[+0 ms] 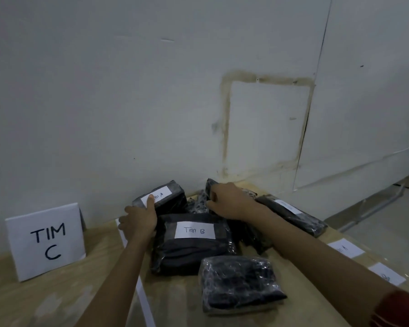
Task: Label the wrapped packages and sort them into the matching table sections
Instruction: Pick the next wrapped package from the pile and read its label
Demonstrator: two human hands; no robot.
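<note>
Several dark wrapped packages lie on a wooden table [64, 296]. My left hand [139, 219] grips the near end of the package labelled "Tim A" [168, 195] by the wall. My right hand [229, 201] closes on the top of a dark package [210, 185] standing at the back. Between my arms lies the big "Tim B" package [194, 241]. An unlabelled package [239, 284] sits nearest me. A long labelled package [291, 214] lies right of my right forearm.
A folded white sign "TIM C" [47, 241] stands at the left. A white tape strip [142, 296] divides the table. Two loose paper labels [345, 249] [386, 276] lie near the right edge. A white wall stands right behind the table.
</note>
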